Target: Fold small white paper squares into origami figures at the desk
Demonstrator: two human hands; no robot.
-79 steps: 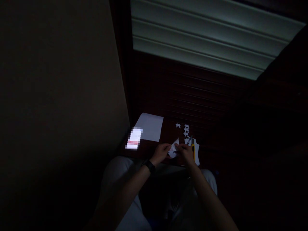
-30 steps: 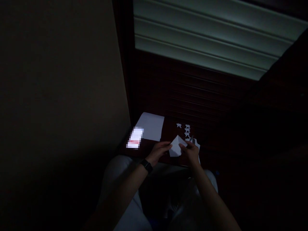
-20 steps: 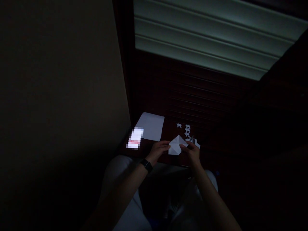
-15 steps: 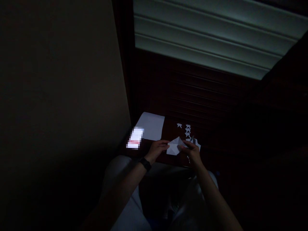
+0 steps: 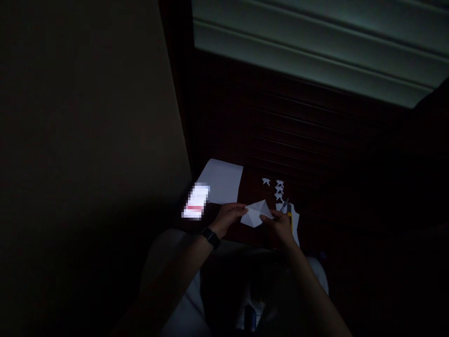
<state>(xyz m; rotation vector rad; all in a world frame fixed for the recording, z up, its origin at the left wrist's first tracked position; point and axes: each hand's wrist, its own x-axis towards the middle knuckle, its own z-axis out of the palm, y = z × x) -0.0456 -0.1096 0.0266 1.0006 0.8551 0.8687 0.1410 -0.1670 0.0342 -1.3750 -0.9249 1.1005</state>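
Observation:
A creased, partly folded sheet of white paper [image 5: 255,215] is held up between my two hands, above the dark table's near side. The fingers and thumb of my left hand [image 5: 229,217] pinch its left edge; a black band is on that wrist. My right hand [image 5: 279,225] pinches its right side, the thumb lying on the paper's face. Close behind my right hand lie scissors [image 5: 289,218] with a yellow handle, on top of other white paper pieces [image 5: 295,229].
Several small folded paper shapes [image 5: 279,189] lie beyond my hands, one of them [image 5: 266,181] apart to the left. A flat white sheet [image 5: 224,180] and a lit, blurred phone-like screen [image 5: 196,201] are at the left. A wall [image 5: 105,117] rises on the left side.
The paper has tilted and turned slightly between my hands. My right hand sits a little lower, and more of the yellow-handled scissors shows. The camera view has shifted slightly.

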